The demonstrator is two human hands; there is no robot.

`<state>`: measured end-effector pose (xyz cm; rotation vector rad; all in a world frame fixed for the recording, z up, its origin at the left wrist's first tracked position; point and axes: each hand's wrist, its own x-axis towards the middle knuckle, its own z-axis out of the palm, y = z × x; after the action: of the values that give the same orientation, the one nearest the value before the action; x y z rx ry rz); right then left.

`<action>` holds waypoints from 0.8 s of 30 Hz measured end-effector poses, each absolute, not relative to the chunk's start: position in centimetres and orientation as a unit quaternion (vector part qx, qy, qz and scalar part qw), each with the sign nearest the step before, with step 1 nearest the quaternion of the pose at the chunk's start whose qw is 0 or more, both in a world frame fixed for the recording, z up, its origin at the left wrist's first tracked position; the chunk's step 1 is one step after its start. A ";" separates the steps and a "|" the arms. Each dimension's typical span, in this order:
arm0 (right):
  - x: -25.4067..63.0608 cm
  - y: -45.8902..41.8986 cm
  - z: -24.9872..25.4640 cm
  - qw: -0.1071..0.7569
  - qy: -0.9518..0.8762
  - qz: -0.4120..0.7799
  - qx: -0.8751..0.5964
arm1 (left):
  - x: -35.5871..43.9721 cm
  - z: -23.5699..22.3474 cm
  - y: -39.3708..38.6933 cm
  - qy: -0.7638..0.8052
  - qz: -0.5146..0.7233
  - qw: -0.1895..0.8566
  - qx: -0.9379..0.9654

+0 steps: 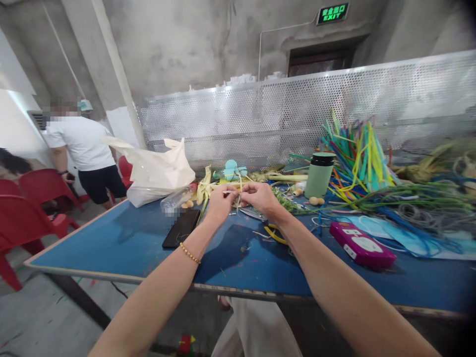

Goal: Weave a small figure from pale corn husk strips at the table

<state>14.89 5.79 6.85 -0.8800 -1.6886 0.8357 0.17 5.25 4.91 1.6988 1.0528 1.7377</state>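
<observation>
Blue table (122,248) and pale strip (240,185): a two-handed fingertip hold

The blue table spans the foreground, with a heap of pale stalks (286,177) along its far side. Just in front of the heap, the left hand (224,197) and right hand (261,197) meet above the tabletop. In each, the thumb and forefinger are drawn together in a pinch with almost no gap, apparently on the pale strip, which stands between the two hands. The strip is probably very light, dry and pliant, soft enough to bend yet liable to split or fray if pulled hard. It would best be taken near its middle, between the fingertip pads, with light pressure; slipping seems a small risk.

The strip's ends are hard to trace, since similar colours lie directly behind it, and whether it is one piece or several cannot be told. The knuckles hide the exact points of contact. Smallest is a thin sliver (228,192) at the left fingertips; whether it joins the strip is unclear.
</observation>
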 end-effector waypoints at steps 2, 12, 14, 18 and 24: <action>14.7 5.9 6.8 0.518 -0.689 0.355 -0.362 | 0.3 5.1 5.0 0.388 0.640 0.248 0.615; 14.0 5.6 7.0 0.556 -0.643 0.396 -0.348 | 0.7 5.1 5.1 0.388 0.659 0.276 0.583; 13.9 5.6 7.1 0.561 -0.638 0.405 -0.339 | 0.5 5.0 5.2 0.379 0.668 0.281 0.575; 14.3 5.5 7.1 0.546 -0.645 0.424 -0.324 | 0.1 5.1 5.5 0.337 0.657 0.371 0.563; 15.5 6.1 7.0 0.509 -0.691 0.380 -0.344 | -0.4 5.4 5.2 0.269 0.570 0.515 0.580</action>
<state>15.47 6.08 7.05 -0.8298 -1.6657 0.9151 -0.38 5.17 5.43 1.3942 0.6469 1.3698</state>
